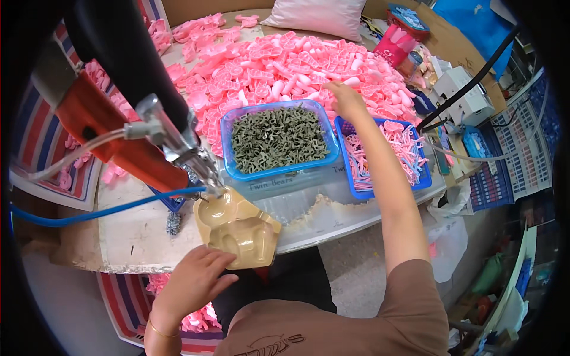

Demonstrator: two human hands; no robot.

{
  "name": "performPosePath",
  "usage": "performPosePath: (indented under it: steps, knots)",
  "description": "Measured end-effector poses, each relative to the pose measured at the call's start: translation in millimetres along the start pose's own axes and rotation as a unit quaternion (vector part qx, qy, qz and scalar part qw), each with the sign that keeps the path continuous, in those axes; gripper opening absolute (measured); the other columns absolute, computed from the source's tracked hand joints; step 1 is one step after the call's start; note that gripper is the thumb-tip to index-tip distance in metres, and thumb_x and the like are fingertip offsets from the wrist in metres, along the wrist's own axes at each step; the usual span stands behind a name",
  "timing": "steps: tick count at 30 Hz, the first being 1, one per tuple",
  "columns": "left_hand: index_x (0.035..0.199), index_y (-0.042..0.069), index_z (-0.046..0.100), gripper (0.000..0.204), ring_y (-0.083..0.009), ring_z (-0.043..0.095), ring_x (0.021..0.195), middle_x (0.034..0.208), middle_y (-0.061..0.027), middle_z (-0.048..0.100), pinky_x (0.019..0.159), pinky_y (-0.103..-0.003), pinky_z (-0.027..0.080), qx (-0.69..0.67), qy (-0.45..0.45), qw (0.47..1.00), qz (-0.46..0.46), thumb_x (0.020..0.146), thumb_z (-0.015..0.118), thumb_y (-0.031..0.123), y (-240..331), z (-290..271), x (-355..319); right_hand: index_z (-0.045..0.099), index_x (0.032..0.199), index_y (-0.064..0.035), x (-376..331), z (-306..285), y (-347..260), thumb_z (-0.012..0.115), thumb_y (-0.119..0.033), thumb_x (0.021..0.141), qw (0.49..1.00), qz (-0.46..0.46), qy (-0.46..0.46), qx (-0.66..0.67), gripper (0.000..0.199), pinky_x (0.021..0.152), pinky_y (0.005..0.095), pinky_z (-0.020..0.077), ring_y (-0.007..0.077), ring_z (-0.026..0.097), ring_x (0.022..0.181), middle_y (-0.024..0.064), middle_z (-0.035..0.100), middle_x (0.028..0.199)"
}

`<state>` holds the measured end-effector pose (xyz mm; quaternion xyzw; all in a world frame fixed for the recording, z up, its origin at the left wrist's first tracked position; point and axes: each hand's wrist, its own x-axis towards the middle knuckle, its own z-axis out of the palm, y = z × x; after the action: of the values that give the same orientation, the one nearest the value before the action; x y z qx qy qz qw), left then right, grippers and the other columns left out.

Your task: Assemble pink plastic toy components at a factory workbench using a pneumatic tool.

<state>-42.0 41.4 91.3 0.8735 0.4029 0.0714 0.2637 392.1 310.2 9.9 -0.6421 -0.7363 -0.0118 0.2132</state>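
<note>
My left hand (199, 276) is at the lower edge of a tan moulded block (252, 237), fingers and thumb apart, holding nothing. Smooth hollows shape the block's top, and it lies at the table's front edge under a metal press head (190, 151). Far out to the right, my right hand (346, 101) reaches the near side of a big heap of pink plastic parts (267, 65). Its fingers point into the heap, apart, with nothing visible between them. Just left of that arm stands a blue-rimmed tub (333, 153) full of small dark grey-green plastic pieces (279, 139).
Under my right forearm sits a blue basket (362, 193) of thin pink and pale sticks. An orange and black machine arm (113, 130) with a blue hose (107, 216) crosses the left. A white control box (463, 95) and a white pillow (317, 16) lie farther back.
</note>
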Motion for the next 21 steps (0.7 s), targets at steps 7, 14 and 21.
performPosePath:
  steps: [7, 14, 21]
  knots:
    - [0.115, 0.006, 0.063, 0.033, -0.0295, 0.062, 0.098, 0.104, -0.0097, 0.068, 0.087, -0.039, 0.050, -0.016, -0.020, 0.996, 0.089, 0.088, 0.069, 0.024, 10.5, 13.4, 18.4, 0.069, 0.110, -0.0062, 15.4, 0.7, 12.8, 0.070, -0.031, 0.089, 0.993, -0.061, 0.034, 0.095, 0.033, 0.068, 0.0328, 0.0543, 0.0184, 0.068, 0.082, 0.0098, 0.069, 0.092]
    - [0.126, 0.007, 0.061, 0.046, -0.0327, 0.061, 0.107, 0.127, -0.0124, 0.059, 0.093, -0.042, 0.051, -0.026, 0.114, 0.986, 0.116, 0.082, 0.073, 0.011, 21.9, 25.2, 60.3, 0.076, 0.084, -0.0074, -57.8, -76.7, -130.1, 0.066, -0.055, 0.089, 0.893, 0.143, -0.278, 0.322, 0.049, 0.052, 0.0255, 0.0471, 0.0083, 0.060, 0.060, 0.0015, 0.067, 0.069]
    - [0.124, 0.006, 0.063, 0.048, -0.0293, 0.065, 0.101, 0.122, -0.0145, 0.060, 0.081, -0.037, 0.056, 0.010, 0.297, 0.935, 0.192, 0.078, 0.077, 0.006, 7.1, 55.4, 95.1, 0.073, 0.086, -0.0033, -110.1, -70.5, -171.7, 0.061, -0.045, 0.096, 0.776, 0.102, -0.458, 0.422, 0.045, 0.049, 0.0264, 0.0485, 0.0108, 0.061, 0.055, 0.0051, 0.066, 0.067]
